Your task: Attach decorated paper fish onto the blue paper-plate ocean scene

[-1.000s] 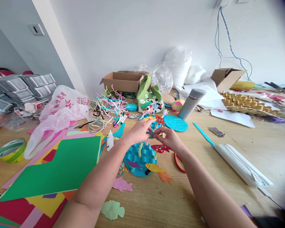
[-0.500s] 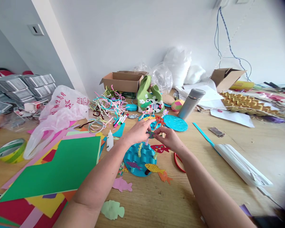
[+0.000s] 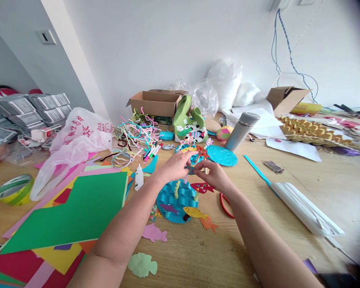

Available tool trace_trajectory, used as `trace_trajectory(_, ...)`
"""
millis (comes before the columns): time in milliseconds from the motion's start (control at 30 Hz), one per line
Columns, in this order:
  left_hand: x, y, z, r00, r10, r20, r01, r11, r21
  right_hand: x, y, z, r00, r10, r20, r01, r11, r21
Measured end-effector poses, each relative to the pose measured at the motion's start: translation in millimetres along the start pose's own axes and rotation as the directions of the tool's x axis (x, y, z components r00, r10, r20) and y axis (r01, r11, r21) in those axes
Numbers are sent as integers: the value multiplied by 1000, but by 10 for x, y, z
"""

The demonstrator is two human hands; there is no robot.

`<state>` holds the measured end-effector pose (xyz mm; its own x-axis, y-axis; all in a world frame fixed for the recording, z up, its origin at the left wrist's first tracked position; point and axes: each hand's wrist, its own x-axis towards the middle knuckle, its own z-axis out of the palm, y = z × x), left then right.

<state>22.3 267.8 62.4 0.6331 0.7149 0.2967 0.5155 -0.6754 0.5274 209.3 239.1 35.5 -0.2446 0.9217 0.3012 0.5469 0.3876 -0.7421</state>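
Between the fingers of both my hands is a small green paper fish (image 3: 191, 171), held above the far side of a round blue paper base (image 3: 165, 196). My left hand (image 3: 177, 165) is closed on its left end and partly hides it. With a pinch, my right hand (image 3: 212, 173) grips its right end. On the base, curled pipe cleaners (image 3: 177, 189) stand upright among blue paper loops. A red paper fish (image 3: 202, 187), a yellow one (image 3: 191, 212) and a purple one (image 3: 169, 208) sit around the base. An orange paper fish (image 3: 209, 224) lies at its front right.
Coloured paper sheets (image 3: 69, 216) and a glue bottle (image 3: 139, 178) lie to the left. Pink (image 3: 155, 233) and pale green (image 3: 142, 265) paper fish rest in front. Right are red-handled scissors (image 3: 226, 206), a steel flask (image 3: 242, 130) and a white power strip (image 3: 306, 208).
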Motion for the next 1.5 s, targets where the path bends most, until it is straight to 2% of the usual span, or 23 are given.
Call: trace_trajectory(1500, -7, 37, -16, 1000, -2, -9, 2, 1000, -4, 1, -43, -4, 1000, -16, -9, 15, 1000, -21)
